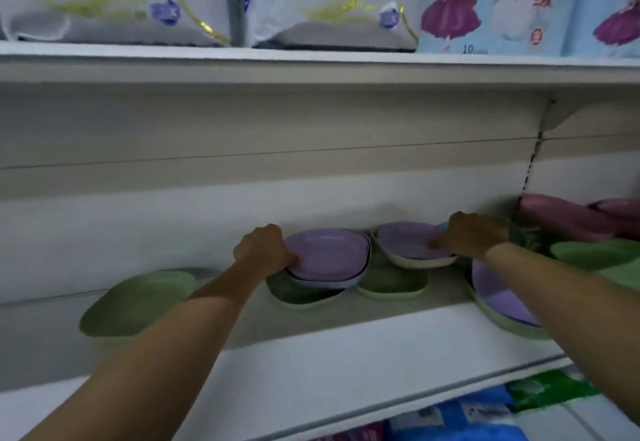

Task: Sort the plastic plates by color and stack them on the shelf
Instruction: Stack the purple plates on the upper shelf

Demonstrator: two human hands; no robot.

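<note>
Both hands reach onto the middle shelf [346, 330]. The left hand [263, 246] is clenched round the left rim of the purple stack [329, 255], a few purple plates nested together near the middle of the shelf, over a dark green plate [301, 293]. Just to the right, towards the back edge, the second purple plate [405, 238] lies in a pale plate [415, 260] above a light green plate [391, 285]. The right hand [474, 233] lays its fingers across this plate's right rim. Motion blur hides the thumb, so I cannot tell whether it grips.

A large green plate [138, 302] lies towards the left end. At the right front edge a purple plate [498, 295] lies in a green dish [502, 323]. What look like pink plates [561, 215] lie at the back right corner.
</note>
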